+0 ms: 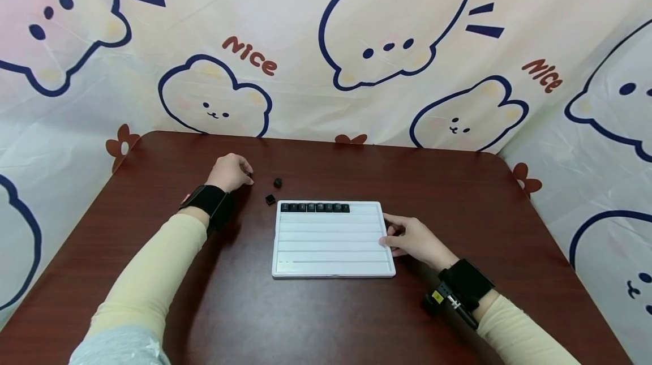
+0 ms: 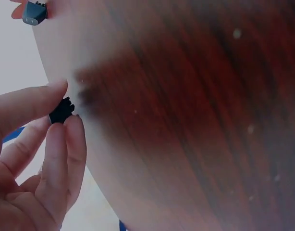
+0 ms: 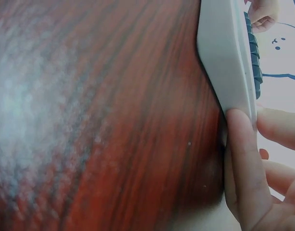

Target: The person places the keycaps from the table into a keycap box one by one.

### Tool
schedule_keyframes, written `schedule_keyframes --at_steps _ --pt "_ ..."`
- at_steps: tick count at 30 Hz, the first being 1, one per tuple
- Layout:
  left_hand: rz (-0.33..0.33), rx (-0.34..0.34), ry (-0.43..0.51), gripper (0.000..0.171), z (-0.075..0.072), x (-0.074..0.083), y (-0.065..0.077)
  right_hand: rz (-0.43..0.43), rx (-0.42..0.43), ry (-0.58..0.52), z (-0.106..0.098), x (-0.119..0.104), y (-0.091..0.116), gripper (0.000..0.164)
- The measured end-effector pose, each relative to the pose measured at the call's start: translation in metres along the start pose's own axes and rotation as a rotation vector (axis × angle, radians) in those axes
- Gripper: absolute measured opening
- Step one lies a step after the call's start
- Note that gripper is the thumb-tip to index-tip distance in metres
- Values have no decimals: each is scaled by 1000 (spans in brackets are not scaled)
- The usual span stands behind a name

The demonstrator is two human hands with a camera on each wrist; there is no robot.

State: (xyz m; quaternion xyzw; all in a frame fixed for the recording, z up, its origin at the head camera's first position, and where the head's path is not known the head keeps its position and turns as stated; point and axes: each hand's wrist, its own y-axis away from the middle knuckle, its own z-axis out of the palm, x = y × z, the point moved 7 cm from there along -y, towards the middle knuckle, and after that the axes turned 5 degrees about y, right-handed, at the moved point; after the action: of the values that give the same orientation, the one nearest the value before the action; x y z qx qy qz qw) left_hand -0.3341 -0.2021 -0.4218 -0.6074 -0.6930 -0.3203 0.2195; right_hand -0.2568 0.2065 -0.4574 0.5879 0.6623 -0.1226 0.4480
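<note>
Between thumb and fingertips, my left hand (image 1: pixel 230 172) pinches a small black keycap (image 2: pixel 61 111) above the table, left of the board. Two loose black keycaps lie nearby: one keycap (image 1: pixel 277 183) farther back, the other (image 1: pixel 270 200) close to the board's back left corner. The white ridged board (image 1: pixel 331 244) lies flat on the table, with a row of several black keycaps (image 1: pixel 311 207) along the left and middle of its top groove. My right hand (image 1: pixel 415 239) grips the board's right edge, thumb and forefinger at the rim in the right wrist view.
The dark brown wooden table (image 1: pixel 331 320) has rounded far corners. Right behind it hangs a white cloth (image 1: pixel 300 20) printed with cartoon bears, which also runs along both sides. Black straps with small devices sit on both wrists.
</note>
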Motion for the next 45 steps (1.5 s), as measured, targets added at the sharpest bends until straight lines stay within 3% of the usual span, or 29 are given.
schedule_keyframes --at_steps 6,24,33,45 --pt "26 20 49 16 -1 -1 5 1 -2 0 1 0 1 68" --pt "98 -3 15 16 0 5 21 -10 -19 -19 4 1 3 70" --pt "161 -5 33 20 -6 29 25 -15 3 -12 -1 -4 3 67" --pt "192 -96 130 21 13 58 36 -23 9 19 1 -6 2 66"
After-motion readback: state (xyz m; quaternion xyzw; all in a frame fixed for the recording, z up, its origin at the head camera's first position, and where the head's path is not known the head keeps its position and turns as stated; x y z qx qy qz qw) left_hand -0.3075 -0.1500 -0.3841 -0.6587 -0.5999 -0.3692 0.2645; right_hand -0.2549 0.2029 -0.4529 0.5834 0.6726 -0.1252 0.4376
